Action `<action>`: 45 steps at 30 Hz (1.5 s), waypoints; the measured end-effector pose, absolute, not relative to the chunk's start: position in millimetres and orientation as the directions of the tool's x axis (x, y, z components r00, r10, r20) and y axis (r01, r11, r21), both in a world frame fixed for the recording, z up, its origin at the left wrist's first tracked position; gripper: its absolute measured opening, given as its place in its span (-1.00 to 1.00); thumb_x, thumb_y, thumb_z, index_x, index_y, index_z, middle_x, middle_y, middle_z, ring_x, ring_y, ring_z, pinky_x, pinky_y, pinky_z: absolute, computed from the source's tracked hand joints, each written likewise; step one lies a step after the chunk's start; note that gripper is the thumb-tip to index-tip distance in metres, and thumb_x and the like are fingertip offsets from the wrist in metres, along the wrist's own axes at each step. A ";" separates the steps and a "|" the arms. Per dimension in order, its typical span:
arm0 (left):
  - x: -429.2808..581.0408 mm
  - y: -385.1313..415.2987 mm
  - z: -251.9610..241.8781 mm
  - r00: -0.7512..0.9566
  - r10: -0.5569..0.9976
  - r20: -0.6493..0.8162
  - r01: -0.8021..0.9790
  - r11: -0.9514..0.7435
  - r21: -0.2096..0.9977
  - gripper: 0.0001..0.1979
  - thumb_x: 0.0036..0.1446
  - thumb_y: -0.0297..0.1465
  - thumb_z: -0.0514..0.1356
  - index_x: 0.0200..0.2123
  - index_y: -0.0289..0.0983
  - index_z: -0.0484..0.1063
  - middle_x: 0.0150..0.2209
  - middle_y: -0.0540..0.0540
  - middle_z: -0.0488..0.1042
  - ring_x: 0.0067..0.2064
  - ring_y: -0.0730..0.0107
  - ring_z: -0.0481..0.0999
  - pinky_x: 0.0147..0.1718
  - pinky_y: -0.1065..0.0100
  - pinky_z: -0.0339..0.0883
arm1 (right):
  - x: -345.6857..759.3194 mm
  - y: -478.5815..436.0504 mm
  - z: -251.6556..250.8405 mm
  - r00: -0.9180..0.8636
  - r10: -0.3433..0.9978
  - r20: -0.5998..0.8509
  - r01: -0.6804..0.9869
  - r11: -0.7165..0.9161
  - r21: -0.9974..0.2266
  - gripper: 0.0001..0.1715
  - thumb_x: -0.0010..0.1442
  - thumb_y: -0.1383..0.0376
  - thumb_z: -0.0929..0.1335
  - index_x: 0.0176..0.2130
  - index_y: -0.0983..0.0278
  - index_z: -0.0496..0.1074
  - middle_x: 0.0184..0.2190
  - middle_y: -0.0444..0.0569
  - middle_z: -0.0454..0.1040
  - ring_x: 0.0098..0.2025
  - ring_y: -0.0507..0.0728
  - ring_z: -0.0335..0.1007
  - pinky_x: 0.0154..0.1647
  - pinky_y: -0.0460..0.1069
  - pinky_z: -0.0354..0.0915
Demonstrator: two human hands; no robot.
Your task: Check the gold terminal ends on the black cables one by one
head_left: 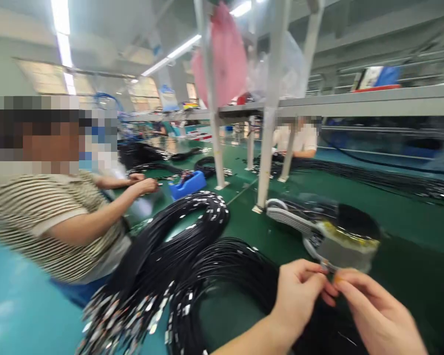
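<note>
My left hand (299,296) and my right hand (373,310) meet at the lower right, fingertips pinched together on a small item I cannot make out, just in front of a tape dispenser (329,231) with a yellowish roll. Under my hands lie thick coils of black cables (222,276) with white tags at their ends, spread over the green table (410,222).
A person in a striped shirt (40,217) works at the left, hands near a blue dispenser (188,184). Another person (299,139) sits across the table. White frame posts (270,123) stand on the table. More black cables (373,177) run along the far side.
</note>
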State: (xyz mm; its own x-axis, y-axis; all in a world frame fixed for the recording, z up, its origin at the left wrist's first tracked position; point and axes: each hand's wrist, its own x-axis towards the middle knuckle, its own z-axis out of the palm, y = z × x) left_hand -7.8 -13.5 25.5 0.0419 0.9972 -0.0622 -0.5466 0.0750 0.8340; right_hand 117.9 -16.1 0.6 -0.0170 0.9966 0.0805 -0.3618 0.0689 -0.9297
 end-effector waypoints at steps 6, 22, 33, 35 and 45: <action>-8.8 -15.5 19.6 0.065 0.997 -0.030 -0.351 0.051 0.935 -0.88 -0.06 -0.43 0.18 -0.41 -0.38 0.42 -0.63 -0.02 0.44 -0.62 0.52 0.38 -0.71 0.55 0.06 | 104.0 -18.0 19.3 -0.053 0.975 0.215 -0.225 0.198 -0.954 -0.84 0.08 0.29 0.37 -0.51 0.26 0.38 -0.49 -0.15 0.28 -0.46 0.02 0.24 -0.45 -0.07 0.21; -5.8 -19.7 14.3 0.108 0.994 0.006 -0.300 0.027 0.953 -0.88 0.00 -0.40 0.17 -0.39 -0.35 0.40 -0.62 0.00 0.41 -0.60 0.50 0.38 -0.72 0.54 0.17 | 104.0 -15.2 7.0 -0.026 0.988 0.151 -0.284 0.137 -0.949 -0.84 0.07 0.35 0.38 -0.51 0.30 0.35 -0.49 -0.17 0.26 -0.60 -0.05 0.20 -0.63 -0.10 0.16; -5.1 -21.2 14.5 0.107 0.994 -0.001 -0.266 0.029 0.963 -0.88 0.00 -0.40 0.15 -0.39 -0.36 0.41 -0.59 -0.03 0.42 -0.59 0.49 0.39 -0.72 0.55 0.16 | 105.2 -15.4 4.1 -0.017 0.986 0.167 -0.270 0.156 -0.950 -0.83 0.08 0.32 0.38 -0.51 0.29 0.36 -0.50 -0.17 0.25 -0.59 -0.04 0.20 -0.64 -0.11 0.16; -5.3 -20.9 14.2 0.106 0.994 0.004 -0.254 0.024 0.967 -0.88 0.01 -0.40 0.14 -0.39 -0.35 0.41 -0.59 -0.03 0.42 -0.59 0.50 0.39 -0.72 0.55 0.16 | 105.7 -15.2 4.6 -0.018 0.987 0.162 -0.273 0.151 -0.950 -0.83 0.08 0.32 0.38 -0.52 0.29 0.35 -0.53 -0.18 0.25 -0.59 -0.04 0.19 -0.64 -0.11 0.16; -6.9 -22.8 13.7 0.110 0.992 0.065 -0.249 -0.036 0.968 -0.73 0.09 -0.24 0.10 -0.53 -0.30 0.24 -0.64 0.04 0.34 -0.70 0.60 0.28 -0.77 0.56 0.01 | 102.4 -15.8 6.9 -0.042 0.989 0.145 -0.267 0.128 -0.955 -0.82 0.03 0.27 0.40 -0.53 0.29 0.41 -0.58 -0.16 0.27 -0.63 0.01 0.21 -0.64 -0.07 0.18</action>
State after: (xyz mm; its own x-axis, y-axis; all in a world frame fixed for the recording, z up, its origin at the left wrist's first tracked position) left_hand -6.9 -22.8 13.7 0.1098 0.9918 0.0648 -0.2488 -0.0357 0.9679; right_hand 102.4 -15.8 6.9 -0.0420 0.9886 0.1447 -0.2671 0.1285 -0.9551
